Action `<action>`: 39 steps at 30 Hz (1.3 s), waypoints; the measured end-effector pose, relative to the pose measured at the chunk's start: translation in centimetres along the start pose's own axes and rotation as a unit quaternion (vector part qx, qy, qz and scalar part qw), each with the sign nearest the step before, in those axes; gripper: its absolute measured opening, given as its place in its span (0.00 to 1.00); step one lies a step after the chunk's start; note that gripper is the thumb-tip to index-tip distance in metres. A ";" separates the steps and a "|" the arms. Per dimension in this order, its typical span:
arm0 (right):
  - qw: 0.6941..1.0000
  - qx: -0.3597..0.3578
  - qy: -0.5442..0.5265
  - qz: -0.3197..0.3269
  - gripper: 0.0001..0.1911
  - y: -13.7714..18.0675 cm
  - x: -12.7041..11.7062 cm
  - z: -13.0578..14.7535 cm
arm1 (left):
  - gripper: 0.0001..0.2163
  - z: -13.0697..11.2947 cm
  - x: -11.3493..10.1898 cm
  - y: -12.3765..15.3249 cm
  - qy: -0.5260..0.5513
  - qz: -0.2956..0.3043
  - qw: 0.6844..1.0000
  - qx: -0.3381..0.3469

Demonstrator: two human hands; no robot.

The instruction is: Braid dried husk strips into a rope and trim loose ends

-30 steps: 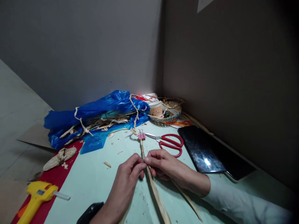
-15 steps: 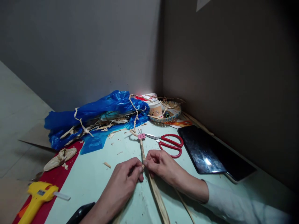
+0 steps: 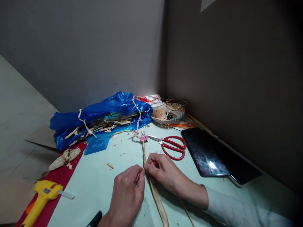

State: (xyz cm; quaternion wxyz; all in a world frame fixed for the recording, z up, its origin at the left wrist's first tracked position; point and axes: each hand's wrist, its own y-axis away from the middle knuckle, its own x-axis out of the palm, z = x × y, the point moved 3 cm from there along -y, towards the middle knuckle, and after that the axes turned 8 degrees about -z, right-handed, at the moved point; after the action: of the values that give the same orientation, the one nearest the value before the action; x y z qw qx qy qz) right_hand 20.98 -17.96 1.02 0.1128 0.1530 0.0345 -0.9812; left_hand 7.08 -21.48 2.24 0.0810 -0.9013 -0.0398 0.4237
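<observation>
A pale braid of dried plant fibre (image 3: pixel 144 150) runs toward me from a pink binder clip (image 3: pixel 144 138) on the table. Just below the braided part, my left hand (image 3: pixel 129 190) is closed, thumb and forefinger pinching a strand at the braid's left side. My right hand (image 3: pixel 161 168) pinches the braid from the right, its fingertips almost meeting the left ones. One wide loose fibre strip (image 3: pixel 158 201) trails from between the hands to the near edge, and a thinner strip (image 3: pixel 187 212) emerges beneath my right forearm. The fingertips hide the exact crossing of the strands.
Red-handled scissors (image 3: pixel 174 147) lie right of the clip, near a black tablet (image 3: pixel 203 154). Behind stand a round basket (image 3: pixel 178 117), a paper cup (image 3: pixel 159 111) and a blue plastic bag (image 3: pixel 104 110) of dried fibres. At left lies a yellow glue gun (image 3: pixel 44 195).
My left hand has turned more upright, its fingertips rising slightly toward the braid. My right hand stays pinched in nearly the same place. The whole view has shifted a little.
</observation>
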 end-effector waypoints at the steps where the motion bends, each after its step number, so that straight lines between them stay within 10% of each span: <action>1: 1.000 0.001 -0.003 -0.001 0.08 0.1 0.1 0.1 | 0.13 -0.1 0.1 0.2 -0.021 -0.014 1.000 0.019; 8: 0.997 0.019 -0.075 0.010 0.08 0.3 0.8 0.0 | 0.11 -1.4 0.3 2.1 -0.165 -0.098 0.955 0.225; 18: 0.971 0.091 -0.214 0.063 0.09 0.2 0.9 0.0 | 0.17 -3.1 2.3 4.8 -0.308 -0.135 0.881 0.333; 23: 0.965 0.101 -0.239 0.045 0.09 0.3 0.3 0.0 | 0.13 -3.1 -1.2 3.1 -0.087 -0.092 0.964 0.235; 26: 0.968 0.089 -0.233 0.032 0.09 0.5 0.2 0.0 | 0.09 -2.0 -2.2 0.4 0.098 -0.028 0.994 0.031; 31: 0.981 0.054 -0.179 0.049 0.06 0.6 0.4 -0.1 | 0.09 -1.0 1.1 -1.4 0.367 0.172 0.898 -0.173; 39: 0.995 -0.049 0.044 0.071 0.07 1.6 -1.5 0.7 | 0.10 0.0 2.2 -1.0 0.352 0.161 0.900 -0.199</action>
State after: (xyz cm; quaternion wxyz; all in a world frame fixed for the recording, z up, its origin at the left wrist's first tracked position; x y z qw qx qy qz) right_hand 22.59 -19.25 2.10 0.1883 0.1926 0.0767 -0.9600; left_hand 8.44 -20.16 0.75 -0.1602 -0.9832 0.0536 0.0690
